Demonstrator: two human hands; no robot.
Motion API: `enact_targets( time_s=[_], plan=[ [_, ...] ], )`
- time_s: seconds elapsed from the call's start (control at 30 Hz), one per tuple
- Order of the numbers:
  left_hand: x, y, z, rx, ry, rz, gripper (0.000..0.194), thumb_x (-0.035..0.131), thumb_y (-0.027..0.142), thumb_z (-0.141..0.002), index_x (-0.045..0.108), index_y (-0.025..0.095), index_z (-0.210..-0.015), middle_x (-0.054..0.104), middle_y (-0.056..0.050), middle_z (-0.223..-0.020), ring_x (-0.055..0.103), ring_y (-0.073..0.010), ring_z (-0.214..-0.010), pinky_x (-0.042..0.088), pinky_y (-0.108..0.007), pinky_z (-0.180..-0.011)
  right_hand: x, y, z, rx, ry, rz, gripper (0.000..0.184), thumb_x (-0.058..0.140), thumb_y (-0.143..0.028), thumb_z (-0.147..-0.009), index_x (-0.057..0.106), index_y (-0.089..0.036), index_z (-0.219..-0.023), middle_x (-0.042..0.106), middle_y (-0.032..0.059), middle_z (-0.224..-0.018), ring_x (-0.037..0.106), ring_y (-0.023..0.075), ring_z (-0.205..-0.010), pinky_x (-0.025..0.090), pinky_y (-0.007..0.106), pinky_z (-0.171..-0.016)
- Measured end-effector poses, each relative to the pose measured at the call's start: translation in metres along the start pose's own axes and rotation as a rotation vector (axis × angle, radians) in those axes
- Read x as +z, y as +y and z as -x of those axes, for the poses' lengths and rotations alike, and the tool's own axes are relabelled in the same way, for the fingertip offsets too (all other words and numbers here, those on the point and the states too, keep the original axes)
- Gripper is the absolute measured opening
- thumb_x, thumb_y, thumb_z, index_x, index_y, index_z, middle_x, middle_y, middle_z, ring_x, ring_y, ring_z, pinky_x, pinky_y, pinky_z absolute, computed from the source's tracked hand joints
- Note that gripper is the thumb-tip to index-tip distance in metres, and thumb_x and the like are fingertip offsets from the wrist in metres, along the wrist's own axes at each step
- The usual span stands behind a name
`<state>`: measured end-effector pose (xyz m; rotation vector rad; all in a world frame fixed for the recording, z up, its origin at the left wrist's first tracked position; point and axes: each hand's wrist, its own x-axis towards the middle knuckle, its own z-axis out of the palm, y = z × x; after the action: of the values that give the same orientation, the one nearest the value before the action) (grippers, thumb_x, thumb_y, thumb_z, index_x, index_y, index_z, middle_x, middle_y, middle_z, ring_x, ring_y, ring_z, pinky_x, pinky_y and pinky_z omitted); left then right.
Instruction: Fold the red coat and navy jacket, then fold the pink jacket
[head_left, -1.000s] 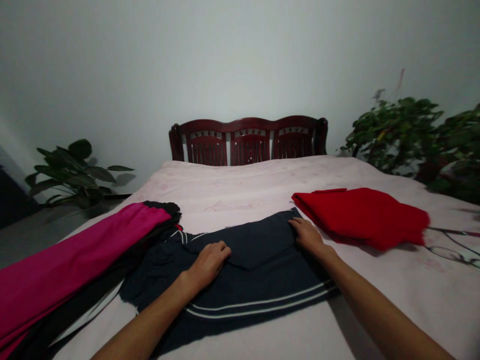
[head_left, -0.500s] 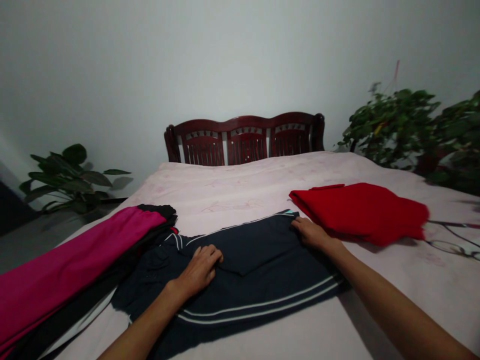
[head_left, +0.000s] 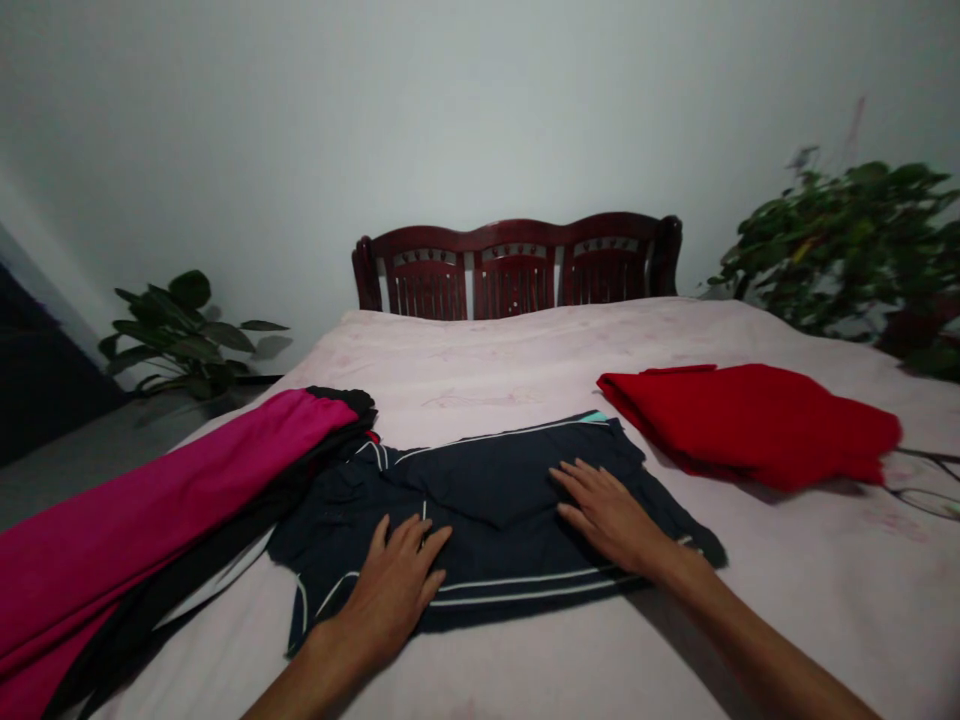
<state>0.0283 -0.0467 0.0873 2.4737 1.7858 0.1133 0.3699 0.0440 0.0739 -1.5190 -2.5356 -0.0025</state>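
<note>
A dark navy garment with white piping point(head_left: 495, 485) lies flat on the bed in front of me, a small light-blue patch showing at its far right corner. My left hand point(head_left: 397, 580) rests on its near left part, fingers spread. On the right half of the cloth lies my right hand point(head_left: 607, 515), fingers stretched out and palm down. Neither hand grips the fabric. Left of the navy garment, a magenta garment point(head_left: 225, 465) sits on top of black and white clothing. To the right is a folded red garment point(head_left: 757, 425).
A pink bedsheet point(head_left: 480, 360) covers the bed, with a dark wooden headboard point(head_left: 514, 265) against the wall. Eyeglasses point(head_left: 926, 500) lie beside the red garment. Leafy plants stand at the left point(head_left: 184, 335) and right point(head_left: 855, 250).
My right hand has left the garment's far right corner and come nearer, now flat. My left hand has moved nearer and opened. The near edge of the cloth lies farther from me. The view has shifted left.
</note>
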Motion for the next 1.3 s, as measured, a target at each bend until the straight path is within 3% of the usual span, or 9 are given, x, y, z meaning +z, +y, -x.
enact_targets(
  time_s=[0.13,0.3,0.67,0.77,0.9,1.0,1.13,1.2,1.3],
  plan=[
    [0.025,-0.014,0.026,-0.101,0.08,-0.122,0.051,0.046,0.03,-0.098,0.046,0.033,-0.149,0.047,-0.009,-0.155,0.043,-0.0317,-0.143,0.023,-0.063,-0.118,0.028,0.001,0.013,0.088,-0.032,0.08,0.059,0.035,-0.049,-0.1,0.043,-0.022,-0.152,0.038,0.0081,-0.159,0.031,0.0293,-0.149,0.025,0.053,-0.12],
    [0.044,-0.027,0.042,-0.12,0.238,-0.183,0.049,0.044,0.033,-0.099,0.047,0.033,-0.148,0.049,-0.009,-0.154,0.044,-0.031,-0.142,0.028,-0.06,-0.117,0.04,0.019,0.007,0.203,0.005,0.132,0.061,0.035,-0.048,-0.099,0.042,-0.02,-0.153,0.037,0.0103,-0.16,0.03,0.0282,-0.149,0.024,0.051,-0.121],
    [0.044,-0.025,0.05,-0.133,0.346,-0.049,0.04,0.042,0.029,-0.101,0.06,0.025,-0.136,0.061,-0.008,-0.142,0.052,-0.0244,-0.135,0.035,-0.049,-0.117,0.035,0.012,0.002,0.347,-0.072,0.155,0.065,0.028,-0.048,-0.099,0.037,-0.017,-0.156,0.031,0.0069,-0.163,0.026,0.0281,-0.151,0.025,0.047,-0.12],
    [0.037,-0.032,0.054,-0.299,0.393,-0.031,0.038,0.047,0.027,-0.098,0.064,0.024,-0.132,0.063,-0.009,-0.14,0.05,-0.0267,-0.137,0.033,-0.051,-0.117,0.036,0.012,0.001,0.382,-0.096,0.156,0.066,0.026,-0.048,-0.099,0.034,-0.017,-0.156,0.029,0.0065,-0.164,0.025,0.0286,-0.151,0.025,0.049,-0.12],
    [0.029,-0.046,0.056,-0.631,0.419,-0.032,0.042,0.053,0.031,-0.095,0.061,0.023,-0.135,0.05,-0.014,-0.151,0.036,-0.0351,-0.146,0.032,-0.055,-0.115,0.039,0.014,0.001,0.426,-0.094,0.142,0.067,0.026,-0.049,-0.099,0.034,-0.017,-0.157,0.029,0.0074,-0.164,0.025,0.029,-0.151,0.025,0.049,-0.12],
    [0.029,-0.054,0.055,-0.758,0.377,0.084,0.049,0.056,0.037,-0.093,0.057,0.022,-0.139,0.039,-0.019,-0.157,0.034,-0.0379,-0.146,0.038,-0.053,-0.11,0.04,0.014,0.001,0.436,-0.097,0.15,0.067,0.025,-0.049,-0.099,0.033,-0.017,-0.157,0.029,0.007,-0.164,0.025,0.0286,-0.151,0.025,0.049,-0.12],
    [0.037,-0.07,0.053,-0.871,0.534,0.231,0.055,0.058,0.033,-0.09,0.052,0.015,-0.142,0.033,-0.027,-0.156,0.03,-0.0396,-0.148,0.035,-0.054,-0.112,0.04,0.013,0.001,0.439,-0.104,0.164,0.067,0.024,-0.049,-0.099,0.032,-0.018,-0.158,0.027,0.0058,-0.165,0.024,0.028,-0.151,0.025,0.049,-0.12],
    [0.04,-0.081,0.05,-0.894,0.623,0.394,0.06,0.061,0.029,-0.087,0.049,0.01,-0.143,0.039,-0.029,-0.151,0.031,-0.0398,-0.147,0.035,-0.055,-0.113,0.041,0.013,0.001,0.441,-0.096,0.157,0.067,0.024,-0.049,-0.099,0.032,-0.017,-0.157,0.028,0.0061,-0.164,0.025,0.028,-0.151,0.025,0.049,-0.12],
    [0.039,-0.094,0.043,-0.853,0.669,0.666,0.064,0.064,0.025,-0.083,0.047,0.009,-0.143,0.057,-0.024,-0.136,0.054,-0.0331,-0.132,0.045,-0.047,-0.108,0.041,0.013,0.001,0.447,-0.073,0.146,0.066,0.025,-0.049,-0.099,0.034,-0.016,-0.156,0.029,0.0071,-0.164,0.026,0.0287,-0.151,0.025,0.049,-0.12]
  ],
)
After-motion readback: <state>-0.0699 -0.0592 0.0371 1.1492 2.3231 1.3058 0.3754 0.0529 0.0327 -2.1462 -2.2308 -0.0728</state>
